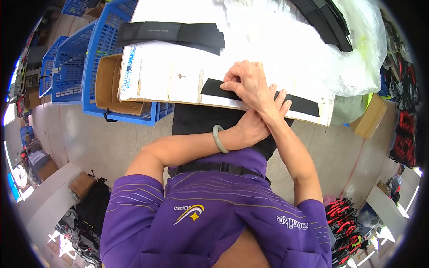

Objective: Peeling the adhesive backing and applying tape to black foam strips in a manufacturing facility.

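A long black fabric-like strip [303,105] with a white band along its near side lies across the front edge of the white table. My arms are crossed over it, the right wrist above the left hand. My right hand [248,82] reaches to the left and pinches the strip near its left end between thumb and fingers. Below that wrist, my left hand [263,119] has its fingers stretched out to the right, resting flat on the strip. The strip's middle is hidden by both hands. Farther back on the left lies a small stack of black strips [196,35].
More black pieces [325,20] are stacked at the far right, beside crumpled clear plastic sheeting [359,67]. Blue crates [91,67] and an open cardboard box [107,85] stand left of the white table [156,80]. Another cardboard box [370,117] sits at the right.
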The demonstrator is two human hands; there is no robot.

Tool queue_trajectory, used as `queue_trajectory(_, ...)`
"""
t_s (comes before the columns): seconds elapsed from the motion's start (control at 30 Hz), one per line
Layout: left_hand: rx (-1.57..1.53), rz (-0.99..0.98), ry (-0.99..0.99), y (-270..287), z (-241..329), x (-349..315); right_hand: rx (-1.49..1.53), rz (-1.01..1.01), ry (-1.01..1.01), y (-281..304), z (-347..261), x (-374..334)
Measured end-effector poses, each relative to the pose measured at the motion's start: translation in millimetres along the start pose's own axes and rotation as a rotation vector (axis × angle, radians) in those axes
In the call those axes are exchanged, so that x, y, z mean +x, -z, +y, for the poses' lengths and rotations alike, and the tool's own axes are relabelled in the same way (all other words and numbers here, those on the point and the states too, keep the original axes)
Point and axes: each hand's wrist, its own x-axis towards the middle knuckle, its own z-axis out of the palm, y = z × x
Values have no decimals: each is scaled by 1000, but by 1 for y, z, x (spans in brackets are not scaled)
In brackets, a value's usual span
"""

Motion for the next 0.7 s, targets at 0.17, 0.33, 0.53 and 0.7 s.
queue_trajectory(0.17, -106, -29, 29, -2, 2, 5, 54, -45, 1, 9, 8, -2)
queue_trajectory(0.33, -384, 49, -57, 36, -14, 21, 667, 92, -302, 86, -16, -7)
queue_trajectory(0.53, -364, -5, -78, 133, -76, -3, 743, 484, -219, 155, 12, -36)
queue_trajectory(0.7, -248, 0, -1, 173, -141, -1, 560, 594, -196, 191, 40, -20)
